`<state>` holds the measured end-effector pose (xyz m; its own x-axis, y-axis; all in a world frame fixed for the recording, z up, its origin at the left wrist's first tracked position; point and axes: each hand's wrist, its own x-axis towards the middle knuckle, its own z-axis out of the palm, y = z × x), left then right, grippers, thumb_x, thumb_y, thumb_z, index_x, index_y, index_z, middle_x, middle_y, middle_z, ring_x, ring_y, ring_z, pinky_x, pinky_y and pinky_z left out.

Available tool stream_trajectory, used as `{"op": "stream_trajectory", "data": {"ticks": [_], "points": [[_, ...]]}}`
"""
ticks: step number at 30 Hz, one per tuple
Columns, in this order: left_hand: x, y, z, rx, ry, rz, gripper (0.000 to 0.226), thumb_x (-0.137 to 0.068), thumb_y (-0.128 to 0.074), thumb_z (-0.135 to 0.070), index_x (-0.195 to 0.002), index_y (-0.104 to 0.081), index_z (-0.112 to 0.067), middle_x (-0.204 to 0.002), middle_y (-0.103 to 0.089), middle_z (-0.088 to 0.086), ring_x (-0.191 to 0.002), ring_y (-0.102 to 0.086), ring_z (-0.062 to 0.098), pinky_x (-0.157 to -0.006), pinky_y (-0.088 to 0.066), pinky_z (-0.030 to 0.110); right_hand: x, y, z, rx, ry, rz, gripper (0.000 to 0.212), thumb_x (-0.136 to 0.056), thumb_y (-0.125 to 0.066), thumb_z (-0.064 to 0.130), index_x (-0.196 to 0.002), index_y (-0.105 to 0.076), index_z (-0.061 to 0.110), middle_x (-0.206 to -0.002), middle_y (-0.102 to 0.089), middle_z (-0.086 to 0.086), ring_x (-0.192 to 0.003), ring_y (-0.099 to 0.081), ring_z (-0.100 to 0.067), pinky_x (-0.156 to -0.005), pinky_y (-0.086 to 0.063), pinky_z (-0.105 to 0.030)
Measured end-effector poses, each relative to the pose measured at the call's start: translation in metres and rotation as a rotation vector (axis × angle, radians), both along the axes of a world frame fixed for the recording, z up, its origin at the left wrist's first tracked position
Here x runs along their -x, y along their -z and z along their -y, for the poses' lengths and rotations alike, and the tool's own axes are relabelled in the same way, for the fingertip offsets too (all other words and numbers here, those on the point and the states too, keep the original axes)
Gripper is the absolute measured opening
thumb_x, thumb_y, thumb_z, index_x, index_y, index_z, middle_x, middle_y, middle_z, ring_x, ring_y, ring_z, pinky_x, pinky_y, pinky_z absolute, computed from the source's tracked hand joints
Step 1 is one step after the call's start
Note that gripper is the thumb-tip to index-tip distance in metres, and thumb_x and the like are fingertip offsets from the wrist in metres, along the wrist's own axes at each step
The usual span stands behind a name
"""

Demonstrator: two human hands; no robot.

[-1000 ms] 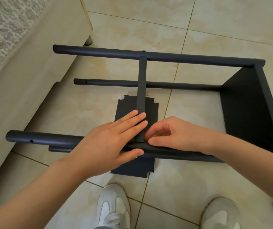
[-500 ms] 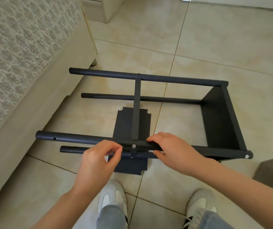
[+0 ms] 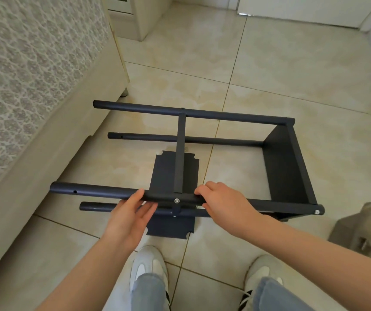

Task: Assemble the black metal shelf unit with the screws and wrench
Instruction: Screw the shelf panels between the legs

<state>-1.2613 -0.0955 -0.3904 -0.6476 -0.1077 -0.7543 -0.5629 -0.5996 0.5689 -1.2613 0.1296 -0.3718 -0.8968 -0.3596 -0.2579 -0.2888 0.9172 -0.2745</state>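
Black shelf frame [image 3: 287, 171] lies on its side on the tile floor [image 3: 292, 86], just ahead of the person's shoes [image 3: 148, 263], end panel to the right. Its near upper tube [image 3: 99, 191] carries a silver screw [image 3: 176, 200] where the mid shelf panel [image 3: 164, 173] meets it. R hand [image 3: 222, 202] grips that tube, fingers curled over it, beside the screw. L hand [image 3: 128, 218] has dropped its pinch of half a sec ago: fingers straightish, thumb on the tube. Screw prob. hand-started; wrench (not in view) likely next.

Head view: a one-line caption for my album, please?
Right hand grips the near tube of the black shelf frame; left hand touches it.
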Motion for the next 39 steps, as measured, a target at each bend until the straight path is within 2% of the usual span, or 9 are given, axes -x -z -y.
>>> {"op": "stream_trajectory", "data": {"ticks": [3,5,11,19,21,25,33,36,39], "points": [[0.001,0.0,-0.002,-0.01,-0.044,-0.013,0.013,-0.098,-0.061,-0.011,-0.111,-0.059,-0.009,-0.099,-0.076,0.013,-0.088,-0.077,0.025,-0.081,-0.058,0.04,-0.002,0.001,0.001,-0.036,-0.025,-0.009,0.039,-0.096,-0.056,0.009,-0.13,-0.043,0.024,-0.117,-0.054,-0.001,-0.099,-0.052,-0.018,-0.081,-0.053,-0.032],[0.0,-0.002,-0.003,-0.011,-0.037,-0.018,0.009,-0.098,-0.061,-0.009,-0.107,-0.06,-0.011,-0.091,-0.078,0.01,-0.085,-0.077,0.025,-0.083,-0.058,0.042,-0.002,0.0,0.001,-0.051,-0.043,-0.009,0.041,-0.095,-0.058,0.008,-0.13,-0.043,0.024,-0.117,-0.053,-0.002,-0.098,-0.052,-0.018,-0.08,-0.054,-0.032],[-0.002,-0.01,-0.005,-0.011,-0.026,-0.02,0.011,-0.097,-0.061,-0.006,-0.108,-0.061,-0.009,-0.106,-0.074,0.015,-0.094,-0.075,0.03,-0.078,-0.059,0.043,0.01,-0.012,-0.004,-0.03,-0.017,0.081,0.026,-0.095,-0.058,0.012,-0.117,-0.05,0.023,-0.109,-0.057,-0.002,-0.089,-0.055,-0.018,-0.078,-0.053,-0.03],[-0.006,-0.041,-0.005,0.035,0.065,-0.132,0.019,-0.098,-0.062,-0.016,-0.116,-0.06,-0.016,-0.105,-0.078,0.007,-0.093,-0.076,0.025,-0.114,-0.037,0.056,0.012,-0.042,-0.009,-0.009,-0.006,0.071,0.019,-0.098,-0.056,0.018,-0.116,-0.055,0.021,-0.109,-0.058,-0.002,-0.091,-0.056,-0.016,-0.085,-0.053,-0.028],[-0.003,-0.053,-0.007,0.051,0.076,-0.17,0.02,-0.098,-0.061,-0.015,-0.117,-0.058,-0.016,-0.106,-0.077,0.008,-0.094,-0.076,0.026,-0.108,-0.045,0.052,0.011,-0.051,-0.011,-0.073,-0.044,0.01,0.021,-0.098,-0.055,0.017,-0.119,-0.053,0.021,-0.107,-0.057,-0.003,-0.09,-0.057,-0.017,-0.082,-0.055,-0.032],[0.004,-0.081,-0.015,0.054,0.074,-0.263,0.03,-0.097,-0.062,-0.011,-0.126,-0.054,-0.015,-0.106,-0.077,0.011,-0.099,-0.074,0.029,-0.075,-0.064,0.037,0.01,-0.074,-0.017,-0.106,-0.036,-0.057,0.024,-0.098,-0.056,0.018,-0.121,-0.05,0.022,-0.104,-0.056,-0.003,-0.087,-0.056,-0.016,-0.079,-0.055,-0.029],[0.02,-0.151,-0.052,0.148,0.218,-0.411,0.037,-0.095,-0.065,-0.009,-0.13,-0.054,-0.01,-0.105,-0.075,0.01,-0.093,-0.076,0.025,-0.077,-0.063,0.039,0.003,-0.12,-0.049,0.074,0.197,-0.062,0.017,-0.098,-0.056,0.024,-0.115,-0.054,0.025,-0.103,-0.055,0.004,-0.088,-0.056,-0.013,-0.083,-0.053,-0.027],[0.025,-0.176,-0.066,0.202,0.301,-0.457,0.03,-0.094,-0.066,-0.01,-0.123,-0.057,-0.009,-0.093,-0.078,0.006,-0.09,-0.076,0.023,-0.073,-0.064,0.036,-0.003,-0.128,-0.063,0.148,0.269,-0.05,0.016,-0.097,-0.058,0.024,-0.111,-0.05,0.03,-0.099,-0.051,0.01,-0.084,-0.056,-0.008,-0.076,-0.047,-0.018],[0.029,-0.2,-0.081,0.29,0.363,-0.48,0.023,-0.093,-0.067,-0.01,-0.114,-0.061,-0.013,-0.101,-0.076,0.008,-0.083,-0.077,0.021,-0.065,-0.063,0.032,-0.011,-0.133,-0.073,0.223,0.333,-0.049,0.021,-0.096,-0.061,0.024,-0.113,-0.05,0.03,-0.097,-0.053,0.011,-0.079,-0.056,-0.004,-0.063,-0.038,-0.008]]}}
